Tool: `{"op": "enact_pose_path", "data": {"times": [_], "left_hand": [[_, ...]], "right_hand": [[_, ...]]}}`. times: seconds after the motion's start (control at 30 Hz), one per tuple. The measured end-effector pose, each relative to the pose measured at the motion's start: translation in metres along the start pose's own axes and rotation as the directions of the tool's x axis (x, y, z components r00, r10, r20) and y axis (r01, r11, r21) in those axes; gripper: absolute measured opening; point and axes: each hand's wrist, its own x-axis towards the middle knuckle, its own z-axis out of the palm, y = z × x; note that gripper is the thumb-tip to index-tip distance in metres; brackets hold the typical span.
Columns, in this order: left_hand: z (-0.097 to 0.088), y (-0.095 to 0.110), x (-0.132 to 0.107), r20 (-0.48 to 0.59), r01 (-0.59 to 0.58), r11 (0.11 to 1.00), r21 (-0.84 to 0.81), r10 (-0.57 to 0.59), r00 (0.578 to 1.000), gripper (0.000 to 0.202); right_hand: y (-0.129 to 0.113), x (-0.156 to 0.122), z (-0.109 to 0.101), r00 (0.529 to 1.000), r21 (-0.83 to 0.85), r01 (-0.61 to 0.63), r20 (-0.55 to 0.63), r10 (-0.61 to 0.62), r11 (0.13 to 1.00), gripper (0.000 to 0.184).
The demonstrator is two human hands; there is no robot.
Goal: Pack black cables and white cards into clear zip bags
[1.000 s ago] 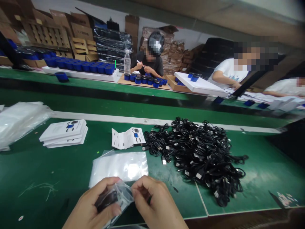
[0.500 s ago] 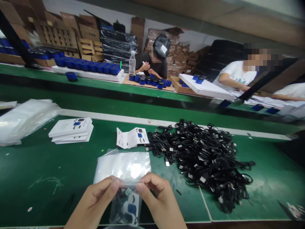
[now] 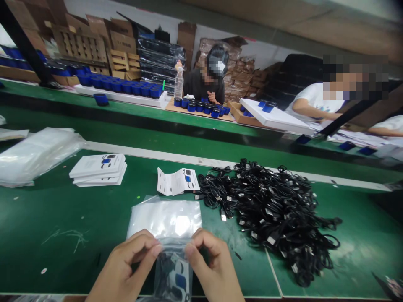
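Between my hands hangs a small clear plastic bag (image 3: pixel 174 274), at the near edge of the green table. Inside it show a printed leaflet with dark and blue shapes and what looks like a black cable. My left hand (image 3: pixel 134 260) pinches the bag's top edge at its left corner. At the right corner, thumb and fingers of my right hand (image 3: pixel 210 260) pinch the same edge. Just beyond my fingers lies a stack of empty clear bags (image 3: pixel 163 216). Behind that stack is a folded leaflet (image 3: pixel 178 181), partly opened out.
A big heap of black USB cables (image 3: pixel 273 214) covers the table to the right. Stacked leaflets (image 3: pixel 97 170) and a pile of clear bags (image 3: pixel 37 153) lie left. Across a raised green ledge, people work beside blue-and-black jars (image 3: pixel 119 85) and a water bottle (image 3: pixel 178 84).
Both hands keep their pinch on the bag's top edge, the left fingers shifting slightly. The whole view has moved a little. Across the table, one person's hand now reaches the bottle's top.
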Motion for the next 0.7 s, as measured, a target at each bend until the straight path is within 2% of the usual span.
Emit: {"op": "enact_pose_path", "data": {"times": [0.1, 0.23, 0.33, 0.47, 0.63, 0.7], "left_hand": [[0.004, 0.003, -0.002, -0.030, -0.037, 0.999, -0.017, 0.036, 0.999, 0.029], [0.009, 0.002, -0.001, 0.040, -0.025, 0.994, -0.107, 0.029, 0.999, 0.027], [0.010, 0.001, -0.001, 0.034, -0.027, 0.994, -0.108, 0.031, 0.999, 0.028], [0.011, -0.002, -0.001, 0.012, -0.047, 0.995, -0.083, 0.048, 0.999, 0.029], [0.023, -0.007, -0.004, -0.057, 0.062, 0.976, -0.211, -0.075, 0.996, 0.038], [0.031, -0.009, -0.006, -0.060, 0.062, 0.962, -0.265, -0.081, 0.995, 0.040]], "right_hand": [[0.004, 0.001, 0.002, 1.000, 0.049, -0.020, 0.002, 0.020, 0.999, 0.023], [0.005, 0.001, 0.007, 0.998, 0.096, 0.055, -0.041, -0.051, 0.994, 0.024], [0.007, -0.001, 0.011, 0.990, 0.119, 0.122, -0.084, -0.112, 0.985, 0.024], [0.011, -0.001, 0.018, 0.987, 0.142, 0.102, -0.140, -0.082, 0.985, 0.027], [0.017, -0.001, 0.029, 0.959, 0.180, 0.138, -0.271, -0.086, 0.974, 0.030], [0.022, -0.004, 0.036, 0.958, 0.153, 0.100, -0.283, -0.053, 0.983, 0.029]]}}
